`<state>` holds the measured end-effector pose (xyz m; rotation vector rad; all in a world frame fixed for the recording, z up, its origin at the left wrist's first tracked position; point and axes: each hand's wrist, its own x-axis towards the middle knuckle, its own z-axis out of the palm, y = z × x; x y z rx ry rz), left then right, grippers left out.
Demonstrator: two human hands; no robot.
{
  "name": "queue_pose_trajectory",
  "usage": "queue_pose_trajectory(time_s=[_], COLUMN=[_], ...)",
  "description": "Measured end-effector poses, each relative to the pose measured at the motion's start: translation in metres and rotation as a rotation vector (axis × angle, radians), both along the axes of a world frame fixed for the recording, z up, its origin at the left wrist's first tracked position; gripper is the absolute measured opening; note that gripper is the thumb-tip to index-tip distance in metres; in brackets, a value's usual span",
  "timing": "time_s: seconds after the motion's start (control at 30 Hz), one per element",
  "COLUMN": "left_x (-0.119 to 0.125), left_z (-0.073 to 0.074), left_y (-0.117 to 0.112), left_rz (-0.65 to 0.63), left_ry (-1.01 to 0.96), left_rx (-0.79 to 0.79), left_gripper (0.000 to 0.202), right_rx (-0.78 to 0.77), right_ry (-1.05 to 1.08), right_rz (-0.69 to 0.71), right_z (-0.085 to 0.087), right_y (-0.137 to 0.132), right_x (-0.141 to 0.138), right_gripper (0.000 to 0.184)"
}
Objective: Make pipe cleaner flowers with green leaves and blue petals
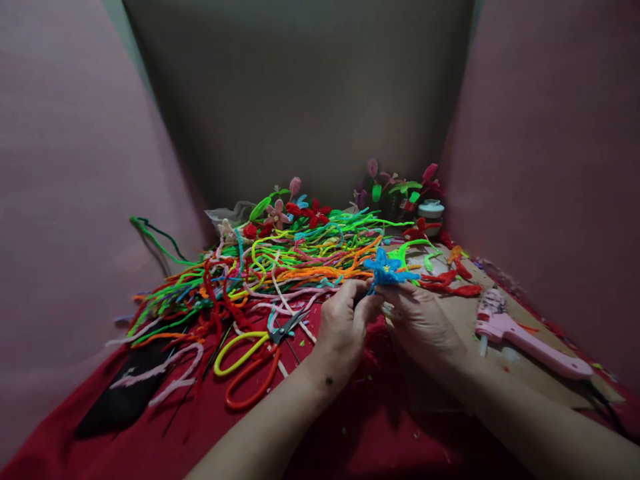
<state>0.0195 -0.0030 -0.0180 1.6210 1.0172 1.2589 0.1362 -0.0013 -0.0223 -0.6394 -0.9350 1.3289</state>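
Observation:
A blue pipe-cleaner flower [388,268] with a small yellow centre is held up between my two hands. My left hand [345,323] is closed, its thumb and fingers pinching the flower's underside. From the other side my right hand [420,320] closes on the flower's base, fingertips close to the left ones. The stem end is hidden by the fingers. Left of my hands lie scissors [277,337] with one yellow and one red handle, blades apart. Behind the hands spreads a heap of many-coloured pipe cleaners [300,267].
A pink glue gun [530,340] lies on a cardboard sheet [450,380] at the right. Finished flowers [316,213] and a white-lidded jar [431,210] stand at the back. A dark flat object [125,393] lies front left on the red cloth [350,447]. Pink panels flank both sides.

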Motion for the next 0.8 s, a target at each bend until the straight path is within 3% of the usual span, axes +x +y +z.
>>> queue_pose_trajectory(time_s=[0.13, 0.37, 0.57, 0.67, 0.8], left_x=[0.002, -0.001, 0.003, 0.004, 0.004], left_z=[-0.007, -0.013, -0.014, -0.011, -0.004], left_y=[-0.004, -0.003, 0.0, 0.0, -0.002], left_rz=[0.108, 0.148, 0.333, 0.301, 0.186], left_ry=[0.009, 0.409, 0.582, 0.477, 0.227], left_rx=[0.135, 0.455, 0.702, 0.642, 0.328], left_gripper=[0.023, 0.023, 0.017, 0.013, 0.011], right_rx=[-0.039, -0.076, 0.0, 0.036, 0.074], right_ry=[0.046, 0.026, -0.048, -0.08, -0.093], right_rz=[0.0, -0.029, -0.071, -0.078, -0.072], right_z=[-0.002, -0.004, -0.009, -0.009, -0.008], right_y=[-0.002, -0.002, -0.002, -0.003, -0.002], right_x=[-0.002, -0.001, -0.002, -0.002, -0.002], right_gripper=[0.004, 0.019, 0.02, 0.017, 0.017])
